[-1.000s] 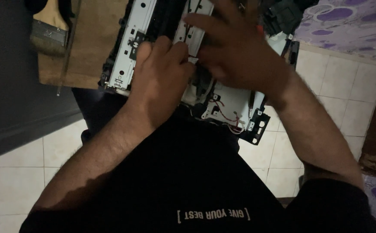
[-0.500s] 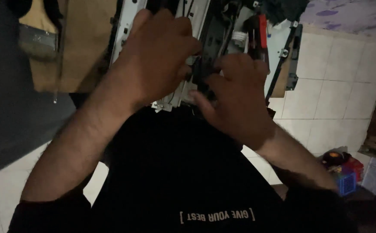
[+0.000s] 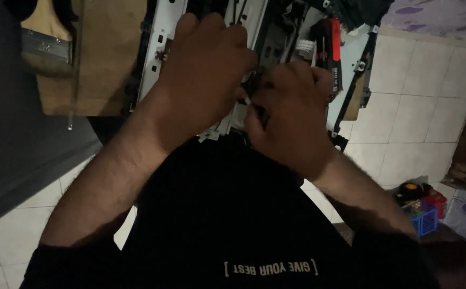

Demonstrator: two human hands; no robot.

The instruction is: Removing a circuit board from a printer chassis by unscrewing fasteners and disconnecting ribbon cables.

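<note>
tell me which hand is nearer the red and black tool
Right. The right hand sits just beside the red and black tool; the left hand is farther left, across the metal frame.

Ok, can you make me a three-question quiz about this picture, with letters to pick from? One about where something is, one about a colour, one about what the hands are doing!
1. Where is the wooden-handled brush?
A. top left, on the brown board
B. on the tiled floor by the basket
C. in the right hand

2. What colour is the small basket on the floor?
A. yellow
B. blue
C. white

3. How are the two hands?
A. both flat and open on the floor
B. both curled on the metal machine frame
C. one behind the back

Answers:
1 A: it lies on the board.
2 B: its mesh is blue.
3 B: left hand and right hand close over the metal machine frame.
</note>
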